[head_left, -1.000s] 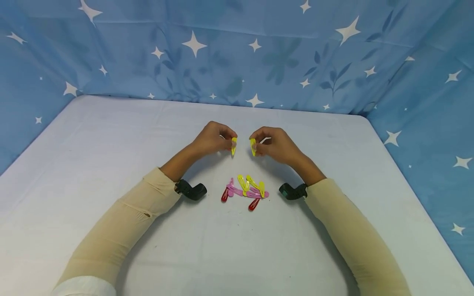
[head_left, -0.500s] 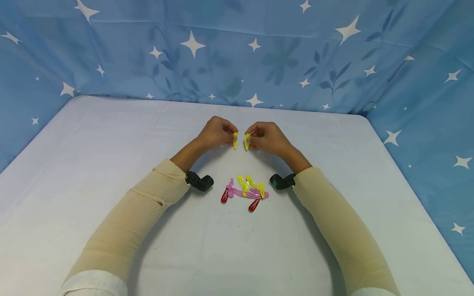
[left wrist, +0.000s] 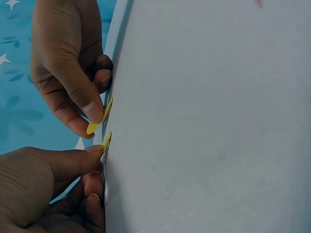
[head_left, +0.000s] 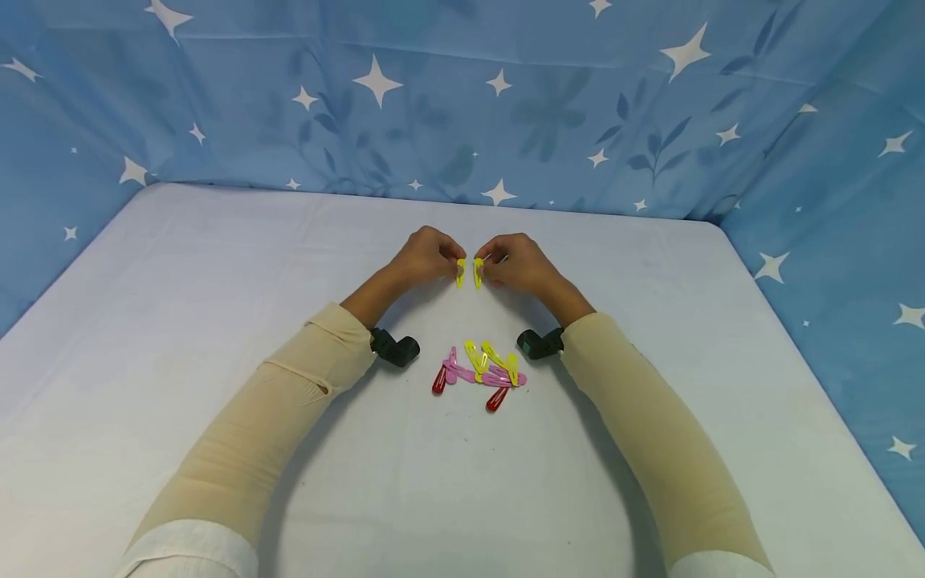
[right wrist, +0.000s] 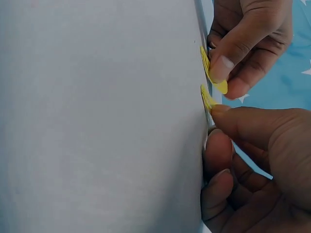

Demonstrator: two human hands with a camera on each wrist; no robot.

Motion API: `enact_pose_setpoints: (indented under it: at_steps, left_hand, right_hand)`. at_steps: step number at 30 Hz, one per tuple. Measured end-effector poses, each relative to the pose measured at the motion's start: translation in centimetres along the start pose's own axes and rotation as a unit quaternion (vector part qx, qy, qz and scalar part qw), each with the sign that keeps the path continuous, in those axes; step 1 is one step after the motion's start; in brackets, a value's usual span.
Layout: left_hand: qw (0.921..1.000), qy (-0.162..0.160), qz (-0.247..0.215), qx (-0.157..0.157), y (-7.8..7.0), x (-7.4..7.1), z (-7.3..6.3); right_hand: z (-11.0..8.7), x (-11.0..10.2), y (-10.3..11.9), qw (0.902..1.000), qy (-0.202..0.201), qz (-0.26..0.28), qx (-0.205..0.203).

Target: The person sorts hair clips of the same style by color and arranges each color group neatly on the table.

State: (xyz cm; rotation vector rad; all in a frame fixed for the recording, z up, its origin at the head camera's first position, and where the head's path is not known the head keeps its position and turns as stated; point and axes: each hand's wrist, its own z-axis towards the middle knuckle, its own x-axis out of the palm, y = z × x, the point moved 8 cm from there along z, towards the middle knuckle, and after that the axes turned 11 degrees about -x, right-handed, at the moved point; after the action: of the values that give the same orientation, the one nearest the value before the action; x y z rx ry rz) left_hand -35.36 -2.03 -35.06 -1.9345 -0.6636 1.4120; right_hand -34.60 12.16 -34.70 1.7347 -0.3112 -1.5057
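My left hand [head_left: 426, 258] pinches a yellow snap hair clip [head_left: 460, 273] between thumb and fingertips, its narrow end pointing down. Facing it, my right hand [head_left: 522, 263] pinches a second yellow hair clip [head_left: 478, 273] the same way. A small gap separates the two clips. In the left wrist view the left hand's clip [left wrist: 106, 141] is just below the right hand's clip [left wrist: 100, 118], both partly covered by thumbs. Nearer the body lies a loose cluster of hair clips: several yellow clips [head_left: 512, 369], pink clips [head_left: 462, 372], and two red clips [head_left: 496, 399] [head_left: 439, 380].
A white-covered table [head_left: 347, 482] spreads under both arms. Behind it hangs a blue curtain [head_left: 433, 96] with white stars, which continues along the right side. A dark wrist camera [head_left: 396, 349] juts from the left wrist, another wrist camera [head_left: 540, 343] from the right.
Both hands have come closer together and slightly farther from the body, narrowing the gap between the two held yellow clips. The cluster on the table stays as it was.
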Motion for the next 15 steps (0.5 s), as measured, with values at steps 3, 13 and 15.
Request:
enact_pose_setpoints:
  at_steps: [3, 13, 15]
  left_hand:
    - [1.0000, -0.002, 0.010, 0.002, -0.04, 0.04, -0.07]
    - [0.9989, 0.025, 0.035, 0.021, 0.37, -0.12, -0.66]
    - [0.9979, 0.039, 0.037, 0.034, 0.48, -0.01, -0.74]
  right_hand:
    - [0.16, 0.13, 0.01, 0.9997, 0.006, -0.018, 0.012]
    - [-0.04, 0.26, -0.26, 0.9994, 0.013, -0.024, 0.022]
    - [-0.11, 0.17, -0.51, 0.9995, 0.011, -0.014, 0.025]
